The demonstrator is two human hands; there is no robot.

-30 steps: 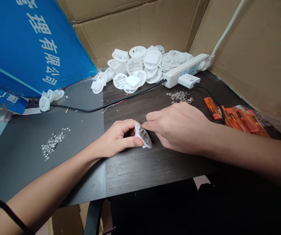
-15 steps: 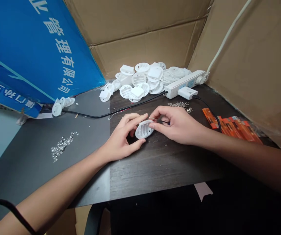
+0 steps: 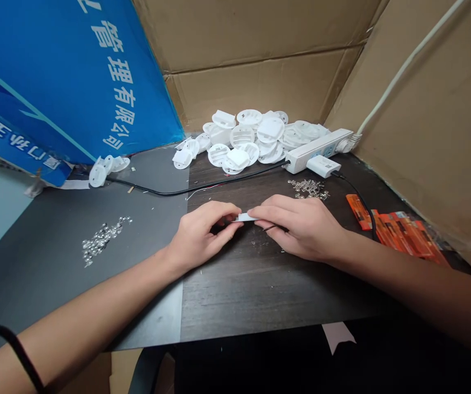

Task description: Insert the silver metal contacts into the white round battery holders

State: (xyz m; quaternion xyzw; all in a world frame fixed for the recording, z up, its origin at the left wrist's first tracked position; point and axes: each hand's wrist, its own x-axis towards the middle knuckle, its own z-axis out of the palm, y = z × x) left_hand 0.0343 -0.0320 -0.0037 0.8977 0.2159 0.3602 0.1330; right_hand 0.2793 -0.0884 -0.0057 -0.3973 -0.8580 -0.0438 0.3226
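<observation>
Between my two hands a white round plastic piece (image 3: 246, 217) is held nearly edge-on, just above the dark tabletop. My left hand (image 3: 204, 230) pinches its left edge between thumb and fingers. The fingers of my right hand (image 3: 303, 225) close on its right edge. A thin dark rod or wire (image 3: 269, 227) pokes out from under my right fingers; its kind cannot be made out. Beyond my right hand lies a heap of small metal parts (image 3: 309, 189). The inner face of the white piece is hidden.
A pile of similar white round pieces (image 3: 241, 137) lies against the cardboard wall (image 3: 255, 38). Right of it are a power strip (image 3: 319, 149) and a white charger (image 3: 323, 166). Orange packets (image 3: 407, 235) lie at right, shiny small parts (image 3: 102, 241) at left. A black cable (image 3: 165, 192) crosses the table.
The white piece has turned from showing its ribbed inside to nearly edge-on. My right hand has moved slightly down onto its right edge, and my left fingers have closed in. The view shifted slightly.
</observation>
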